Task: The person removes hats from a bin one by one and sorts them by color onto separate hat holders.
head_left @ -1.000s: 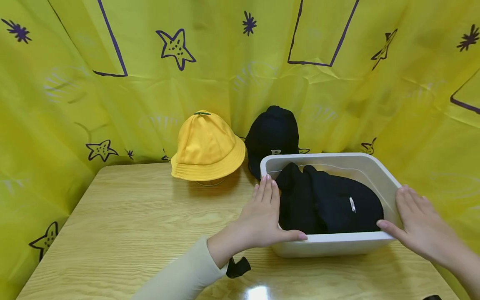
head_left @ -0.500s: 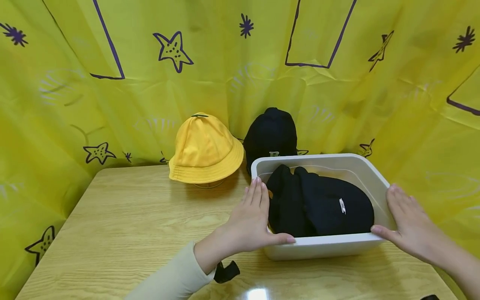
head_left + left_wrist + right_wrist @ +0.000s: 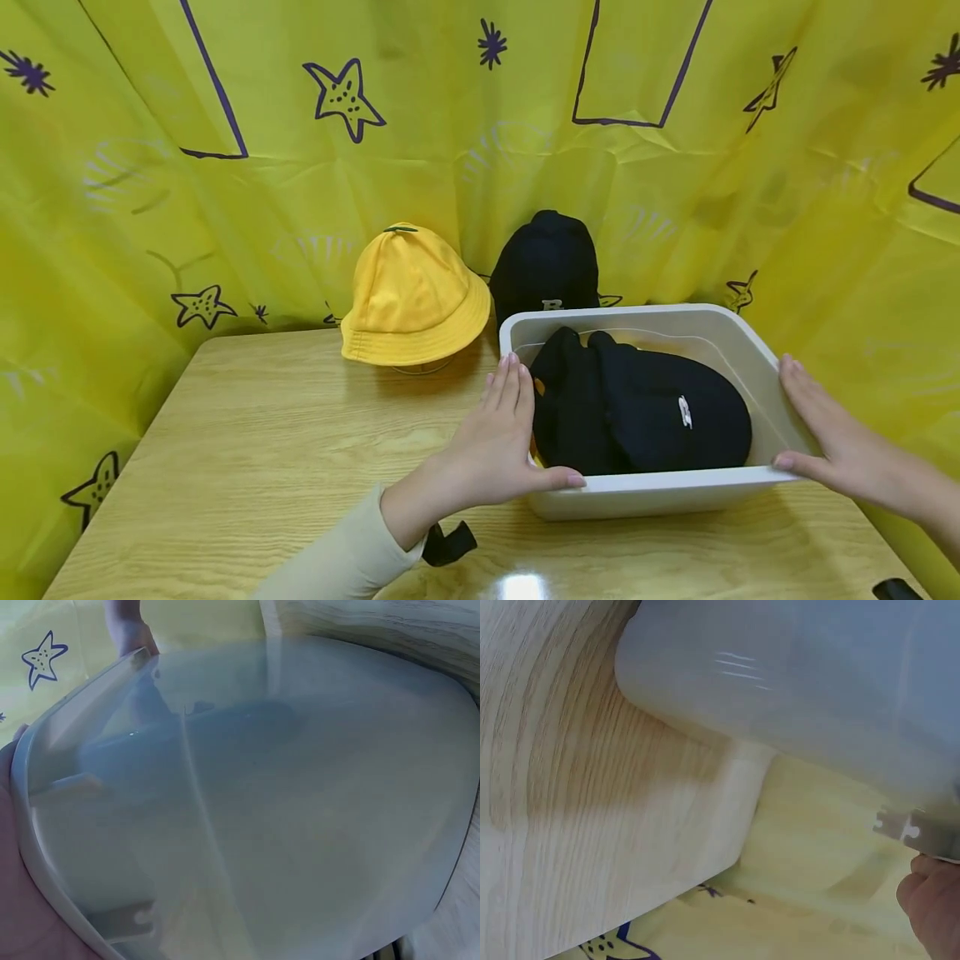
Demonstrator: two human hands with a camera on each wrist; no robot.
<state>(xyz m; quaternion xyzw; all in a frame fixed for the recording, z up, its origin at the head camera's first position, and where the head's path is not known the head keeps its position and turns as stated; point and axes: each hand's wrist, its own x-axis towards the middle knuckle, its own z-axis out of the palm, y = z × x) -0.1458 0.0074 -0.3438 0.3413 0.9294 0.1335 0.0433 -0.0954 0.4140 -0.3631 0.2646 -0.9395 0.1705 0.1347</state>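
Note:
A white plastic bin [image 3: 675, 481] stands on the wooden table, in front of me to the right. Black caps [image 3: 690, 408] fill its lower part, the rightmost bearing a small white logo. My left hand [image 3: 487, 454] rests on the left rim, fingers straight and thumb stretched along the front rim. On the other side, my right hand [image 3: 847, 442] touches the right rim with straight fingers, its thumb at the front corner. The left wrist view shows the bin's side wall [image 3: 262, 795] with the left hand's edge beside it; the right wrist view shows the opposite wall [image 3: 795, 682].
Behind the bin, a black cap [image 3: 546, 262] with a letter on it stands upright, partly hidden by the rim. Left of that cap is a yellow bucket hat [image 3: 412, 300] on a wire stand. A yellow curtain [image 3: 450, 100] hangs along the table's back edge.
The bin has shifted a little to the left with both hands on it. In the last half second my right hand's thumb has slid rightward along the front rim.

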